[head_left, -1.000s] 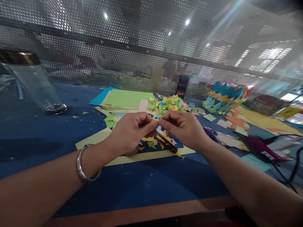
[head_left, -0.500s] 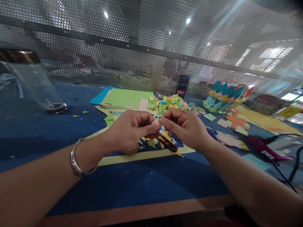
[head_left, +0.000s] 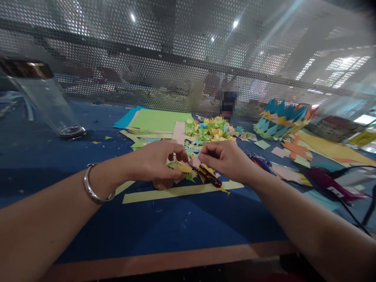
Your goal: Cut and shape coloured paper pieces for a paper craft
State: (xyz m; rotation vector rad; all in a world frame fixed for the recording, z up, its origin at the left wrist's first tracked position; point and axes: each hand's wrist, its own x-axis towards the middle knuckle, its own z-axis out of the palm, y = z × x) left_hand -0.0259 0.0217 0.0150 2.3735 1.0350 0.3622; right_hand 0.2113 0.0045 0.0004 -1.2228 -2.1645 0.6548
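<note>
My left hand (head_left: 157, 162), with a silver bangle at its wrist, has its thumb and fingers apart over a heap of coloured paper scraps (head_left: 185, 169). Thumb and fingertips of my right hand (head_left: 225, 158) pinch a small pink paper piece (head_left: 196, 161). Just below the hands lies a pair of scissors (head_left: 212, 178) with dark red handles, among the scraps. A pale yellow paper strip (head_left: 155, 196) lies in front of them. Behind the hands is a pile of small folded paper pieces (head_left: 216, 129), mostly green and yellow.
A clear bottle (head_left: 53, 103) with a shiny lid stands at the left. Green paper sheets (head_left: 163, 119) are stacked at the back before a perforated metal panel (head_left: 141, 70). A folded-paper bowl (head_left: 282, 119), orange paper pieces (head_left: 298, 149) and a purple glue gun (head_left: 330, 184) with cables are at the right.
My left hand has come off the pink paper and moved slightly left, its fingers spreading. My right hand keeps the paper, now a little lower. The view has shifted slightly.
</note>
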